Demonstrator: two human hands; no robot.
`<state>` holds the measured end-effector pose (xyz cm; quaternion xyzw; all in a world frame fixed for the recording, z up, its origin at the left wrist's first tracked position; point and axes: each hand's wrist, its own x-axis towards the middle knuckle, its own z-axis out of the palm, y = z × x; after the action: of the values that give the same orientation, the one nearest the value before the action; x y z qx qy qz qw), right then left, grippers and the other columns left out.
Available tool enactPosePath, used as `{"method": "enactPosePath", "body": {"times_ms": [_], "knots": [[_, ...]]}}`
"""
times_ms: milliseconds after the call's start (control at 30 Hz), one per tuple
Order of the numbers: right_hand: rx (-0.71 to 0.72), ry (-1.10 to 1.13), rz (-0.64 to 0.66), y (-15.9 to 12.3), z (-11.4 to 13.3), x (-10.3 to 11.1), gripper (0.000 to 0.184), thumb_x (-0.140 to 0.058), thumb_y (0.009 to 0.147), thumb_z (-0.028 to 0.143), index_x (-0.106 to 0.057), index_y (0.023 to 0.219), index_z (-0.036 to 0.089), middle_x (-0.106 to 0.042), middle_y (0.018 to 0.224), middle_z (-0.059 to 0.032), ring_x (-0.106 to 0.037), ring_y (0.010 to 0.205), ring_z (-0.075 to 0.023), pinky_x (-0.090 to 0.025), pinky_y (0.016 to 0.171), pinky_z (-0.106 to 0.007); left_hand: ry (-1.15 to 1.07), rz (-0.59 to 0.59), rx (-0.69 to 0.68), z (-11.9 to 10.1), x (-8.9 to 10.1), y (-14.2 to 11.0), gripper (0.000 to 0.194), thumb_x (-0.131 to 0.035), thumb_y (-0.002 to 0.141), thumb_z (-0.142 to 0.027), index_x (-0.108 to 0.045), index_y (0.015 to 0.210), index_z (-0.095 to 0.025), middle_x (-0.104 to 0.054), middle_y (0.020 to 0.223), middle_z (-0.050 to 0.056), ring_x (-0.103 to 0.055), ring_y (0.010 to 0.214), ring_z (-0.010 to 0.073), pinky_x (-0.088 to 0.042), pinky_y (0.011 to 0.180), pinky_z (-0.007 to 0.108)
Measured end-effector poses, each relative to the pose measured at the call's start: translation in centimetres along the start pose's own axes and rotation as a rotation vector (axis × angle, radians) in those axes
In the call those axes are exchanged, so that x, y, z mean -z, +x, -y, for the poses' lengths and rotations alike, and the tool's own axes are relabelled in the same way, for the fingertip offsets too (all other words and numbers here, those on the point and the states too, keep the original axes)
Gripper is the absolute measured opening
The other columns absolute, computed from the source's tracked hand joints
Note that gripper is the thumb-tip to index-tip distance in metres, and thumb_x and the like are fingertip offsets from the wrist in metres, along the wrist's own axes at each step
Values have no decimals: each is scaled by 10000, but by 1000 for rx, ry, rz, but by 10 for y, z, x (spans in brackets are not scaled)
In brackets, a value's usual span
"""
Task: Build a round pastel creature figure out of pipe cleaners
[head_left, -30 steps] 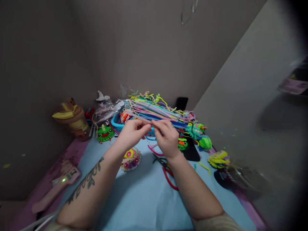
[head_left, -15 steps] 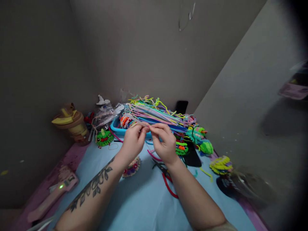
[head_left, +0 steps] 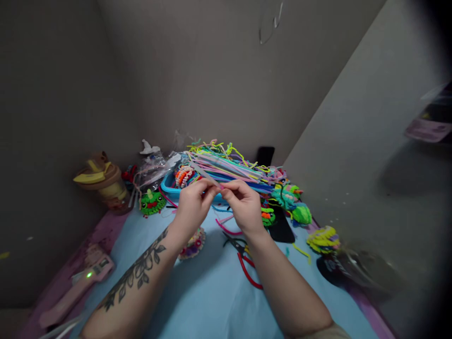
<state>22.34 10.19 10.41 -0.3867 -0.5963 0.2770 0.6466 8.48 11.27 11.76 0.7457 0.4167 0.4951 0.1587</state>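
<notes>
In the head view my left hand [head_left: 194, 202] and my right hand [head_left: 245, 205] meet above the table, fingertips pinched together. Between them is a pale, thin pipe cleaner [head_left: 206, 174], one end sticking out up and to the left. A small pink spot shows at the fingertips; I cannot make out what it is. Under my left wrist lies a round, beaded-looking cream and purple piece [head_left: 193, 246], partly hidden. Red-handled pliers [head_left: 249, 270] rest beside my right forearm, with a bright pink pipe cleaner [head_left: 226, 228] near their tip.
Behind my hands a blue tray [head_left: 169, 192] holds a heap of coloured pipe cleaners [head_left: 226, 162]. A green frog-like figure [head_left: 153, 203] sits left, near a lidded cup [head_left: 111, 188]. A pink glue gun [head_left: 79, 289] lies front left. A black phone [head_left: 282, 228] and fuzzy figures [head_left: 323, 239] are on the right.
My fingers have shifted slightly at the meeting point, and the pale pipe cleaner now tilts more steeply. The whole view has moved a little; the things on the table stay put.
</notes>
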Motion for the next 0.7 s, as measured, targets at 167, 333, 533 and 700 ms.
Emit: {"method": "enactPosePath", "body": {"times_ms": [167, 333, 533, 700], "knots": [[23, -27, 38, 1, 4, 1, 69, -649, 799, 269, -660, 799, 200, -621, 774, -15, -590, 728, -153, -488, 666, -279, 43, 97, -77, -3, 10, 4, 167, -521, 866, -209, -674, 822, -158, -706, 840, 46, -632, 770, 158, -464, 701, 250], [167, -289, 15, 2, 9, 6, 78, -565, 855, 213, -635, 823, 203, -617, 821, -30, -581, 805, -170, -485, 695, -287, 59, 174, -33, -8, 16, 4, 177, -522, 868, -211, -693, 887, -166, -713, 851, 48, -629, 751, 157, -462, 691, 255], [440, -577, -44, 1, -2, 8, 121, -503, 883, 163, -618, 881, 199, -624, 842, -60, -578, 848, -198, -490, 779, -360, -99, 156, 164, -13, 8, 4, 199, -536, 848, -235, -712, 855, -142, -723, 786, 45, -628, 694, 154, -464, 629, 238], [515, -653, -127, -3, -9, 7, 92, -557, 863, 151, -640, 866, 191, -631, 811, -66, -587, 811, -198, -500, 750, -358, -250, 78, 185, -12, -2, 2, 185, -581, 815, -264, -721, 827, -143, -727, 807, 43, -637, 728, 156, -473, 650, 226]]}}
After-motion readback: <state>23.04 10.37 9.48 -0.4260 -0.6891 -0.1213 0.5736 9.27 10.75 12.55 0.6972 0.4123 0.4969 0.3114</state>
